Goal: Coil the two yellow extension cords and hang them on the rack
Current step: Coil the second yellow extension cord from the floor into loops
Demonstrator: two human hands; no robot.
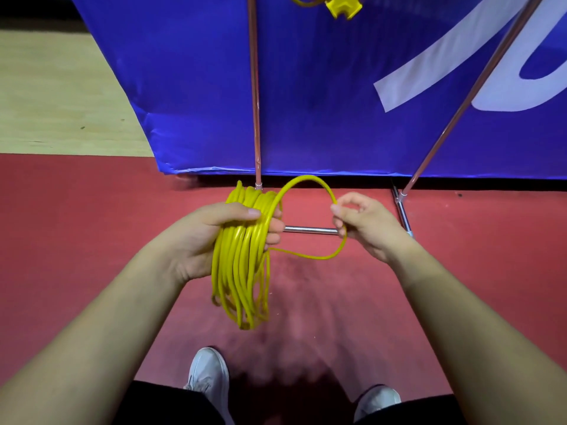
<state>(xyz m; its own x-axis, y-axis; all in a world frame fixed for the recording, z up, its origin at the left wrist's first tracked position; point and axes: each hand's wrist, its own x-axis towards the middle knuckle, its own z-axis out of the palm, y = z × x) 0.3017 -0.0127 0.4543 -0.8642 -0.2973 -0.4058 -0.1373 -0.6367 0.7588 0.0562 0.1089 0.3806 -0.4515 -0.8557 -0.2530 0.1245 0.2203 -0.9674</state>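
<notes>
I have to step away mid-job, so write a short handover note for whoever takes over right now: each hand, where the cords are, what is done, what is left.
Left hand: closed around the top of the coiled yellow cord, which hangs below the grip.
Right hand: pinching the loose loop of that same cord, held out to the side of the coil.
Second cord: its yellow multi-outlet end shows at the top edge, up by the rack pole; whether it is fully hung cannot be seen.
Done: most of this cord is coiled.
Left: lay the last loop onto the coil, then hang it on the rack.
</notes>
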